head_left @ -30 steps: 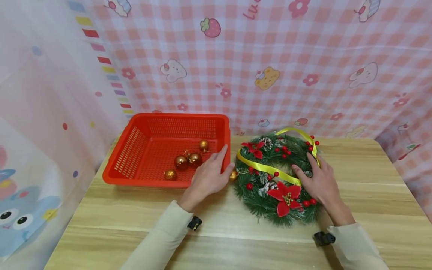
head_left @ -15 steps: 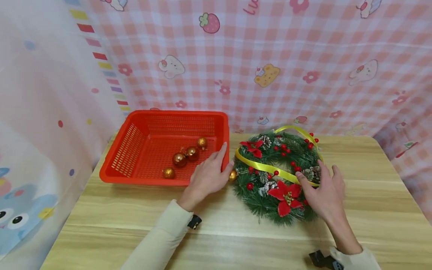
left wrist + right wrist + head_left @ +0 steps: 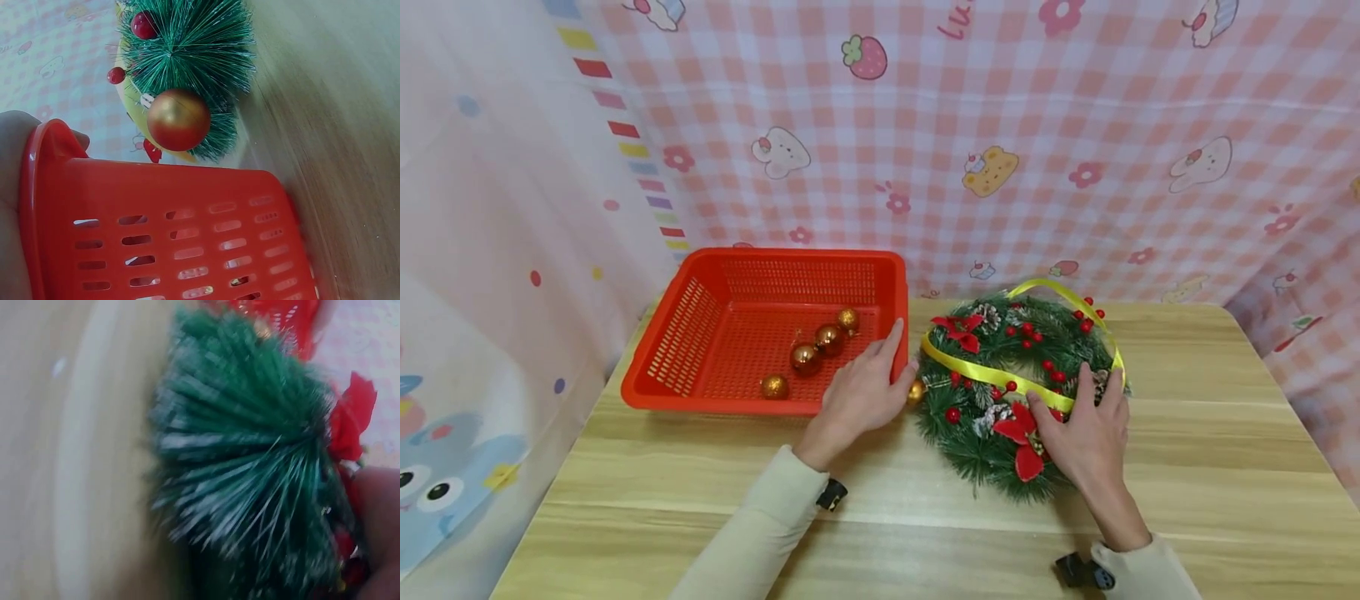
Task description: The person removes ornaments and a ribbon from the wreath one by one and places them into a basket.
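The left hand [image 3: 867,396] rests on the right rim of the red basket [image 3: 692,402], index finger extended along it; in the left wrist view part of this hand [image 3: 14,206] lies over the rim. The right hand [image 3: 1092,437] touches the right part of the green wreath [image 3: 973,454], thumb by the yellow ribbon [image 3: 970,367] and other fingers spread towards its loop. A gold ball [image 3: 916,392] sits between basket and wreath, also visible in the left wrist view as a gold ball [image 3: 179,119]. Blurred wreath needles [image 3: 244,444] fill the right wrist view.
Several gold and copper balls [image 3: 805,358] lie inside the basket. Red flowers [image 3: 1028,462], berries and pinecones decorate the wreath. Behind the wooden table [image 3: 910,533] hangs a pink checked cloth [image 3: 925,150]; a pale curtain is at the left.
The right hand first moved right along the ribbon and then came back left and lower over the wreath. The ribbon's right loop has shifted outward. The left hand stays on the rim.
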A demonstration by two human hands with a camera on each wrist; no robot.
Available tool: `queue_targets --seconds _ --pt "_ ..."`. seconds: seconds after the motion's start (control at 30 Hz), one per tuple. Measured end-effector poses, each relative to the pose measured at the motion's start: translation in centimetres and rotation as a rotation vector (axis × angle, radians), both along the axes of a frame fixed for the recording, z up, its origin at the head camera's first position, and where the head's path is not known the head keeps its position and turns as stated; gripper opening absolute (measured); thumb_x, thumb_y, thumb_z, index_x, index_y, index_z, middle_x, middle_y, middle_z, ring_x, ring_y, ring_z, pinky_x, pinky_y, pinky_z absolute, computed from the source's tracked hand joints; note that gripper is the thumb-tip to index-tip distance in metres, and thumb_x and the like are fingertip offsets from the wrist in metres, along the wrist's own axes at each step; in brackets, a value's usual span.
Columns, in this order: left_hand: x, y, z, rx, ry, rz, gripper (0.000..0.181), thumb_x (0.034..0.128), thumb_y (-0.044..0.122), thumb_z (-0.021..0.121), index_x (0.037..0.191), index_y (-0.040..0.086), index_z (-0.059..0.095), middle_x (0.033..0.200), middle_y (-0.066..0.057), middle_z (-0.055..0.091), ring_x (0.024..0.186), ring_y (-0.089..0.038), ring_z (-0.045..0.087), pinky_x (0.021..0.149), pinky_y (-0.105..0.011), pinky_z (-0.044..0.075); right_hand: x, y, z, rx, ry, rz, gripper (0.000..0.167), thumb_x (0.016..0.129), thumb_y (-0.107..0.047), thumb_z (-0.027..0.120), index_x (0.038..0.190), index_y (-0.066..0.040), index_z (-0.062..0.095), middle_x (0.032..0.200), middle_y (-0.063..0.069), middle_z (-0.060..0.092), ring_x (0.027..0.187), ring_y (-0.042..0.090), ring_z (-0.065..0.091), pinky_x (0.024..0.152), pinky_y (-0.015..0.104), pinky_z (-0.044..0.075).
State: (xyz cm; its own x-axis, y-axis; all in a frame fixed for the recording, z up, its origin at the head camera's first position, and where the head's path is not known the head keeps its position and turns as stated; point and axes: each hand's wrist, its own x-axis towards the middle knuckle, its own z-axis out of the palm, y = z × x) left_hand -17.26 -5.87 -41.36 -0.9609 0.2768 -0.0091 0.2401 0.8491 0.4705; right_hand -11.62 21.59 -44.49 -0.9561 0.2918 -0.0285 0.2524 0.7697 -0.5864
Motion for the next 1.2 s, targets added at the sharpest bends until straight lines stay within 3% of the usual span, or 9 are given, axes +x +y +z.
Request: queue_targets --seconds 0.23,0.47,0.67,0.77,0.93,1.03,1.2 --pt "0.0 -0.1 0.2 0.003 -0.006 0.008 0.068 0.1032 0.049 0.039 0.16 0.022 0.014 0.151 -0.014 0.045 0.092 -0.03 0.067 0.066 -0.035 0.055 -0.6 1.8 -0.8 0.038 0.046 0.146 0.089 0.097 -0.054 0.052 0.158 -0.002 0.011 0.161 0.029 -0.012 0.141 0.063 -0.001 0.101 0.079 0.015" --pt "0.0 0.1 0.1 0.027 -0.028 -0.002 0.069 0.1031 0.046 0.043 0.16 0.021 0.013 0.151 -0.015 0.045 0.064 -0.02 0.058 0.059 -0.032 0.051 -1.6 4.3 -1.3 0.044 0.098 0.306 0.083 0.099 -0.047 0.053 0.158 -0.004 0.014 0.162 0.027 -0.009 0.142 0.06 0.001 0.096 0.081 0.02" --pt "0.0 0.1 0.0 0.036 -0.037 0.022 0.069 0.1026 0.046 0.045 0.16 0.024 0.014 0.151 -0.012 0.046 0.092 -0.029 0.066 0.079 -0.042 0.055 -2.2 5.6 -0.9 0.02 0.092 0.398 0.082 0.098 -0.042 0.056 0.158 -0.005 0.015 0.163 0.026 -0.006 0.144 0.057 0.002 0.099 0.081 0.017" --pt "0.1 0.0 0.1 0.037 -0.036 0.025 0.069 0.1026 0.046 0.045 0.16 0.024 0.014 0.152 -0.012 0.045 0.099 -0.031 0.065 0.082 -0.044 0.055 -1.7 5.0 0.2 0.035 0.083 0.334 0.083 0.098 -0.046 0.055 0.157 -0.002 0.017 0.161 0.032 -0.003 0.141 0.061 0.007 0.101 0.08 0.014" --pt "0.0 -0.1 0.1 0.028 -0.028 0.02 0.069 0.1028 0.045 0.044 0.16 0.022 0.014 0.151 -0.012 0.046 0.084 -0.024 0.063 0.071 -0.038 0.054 -0.8 3.1 2.0 0.005 -0.026 0.116 0.089 0.098 -0.06 0.046 0.157 -0.002 0.016 0.158 0.037 -0.004 0.138 0.065 0.005 0.103 0.079 0.009" --pt "0.0 -0.1 0.1 0.028 -0.03 0.021 0.069 0.1029 0.045 0.044 0.16 0.022 0.014 0.152 -0.013 0.045 0.077 -0.022 0.061 0.067 -0.036 0.053 -1.1 2.1 2.0 -0.03 -0.072 0.035 0.092 0.096 -0.066 0.043 0.159 -0.006 0.012 0.159 0.035 -0.009 0.14 0.064 0.001 0.102 0.08 0.007" --pt "-0.1 0.0 0.1 0.035 -0.041 0.019 0.069 0.1029 0.045 0.044 0.16 0.022 0.014 0.152 -0.013 0.045 0.085 -0.027 0.064 0.073 -0.04 0.055 -2.0 1.6 0.9 -0.05 -0.086 -0.034 0.094 0.095 -0.068 0.04 0.16 -0.009 0.007 0.16 0.031 -0.01 0.14 0.064 0.005 0.101 0.08 0.014"
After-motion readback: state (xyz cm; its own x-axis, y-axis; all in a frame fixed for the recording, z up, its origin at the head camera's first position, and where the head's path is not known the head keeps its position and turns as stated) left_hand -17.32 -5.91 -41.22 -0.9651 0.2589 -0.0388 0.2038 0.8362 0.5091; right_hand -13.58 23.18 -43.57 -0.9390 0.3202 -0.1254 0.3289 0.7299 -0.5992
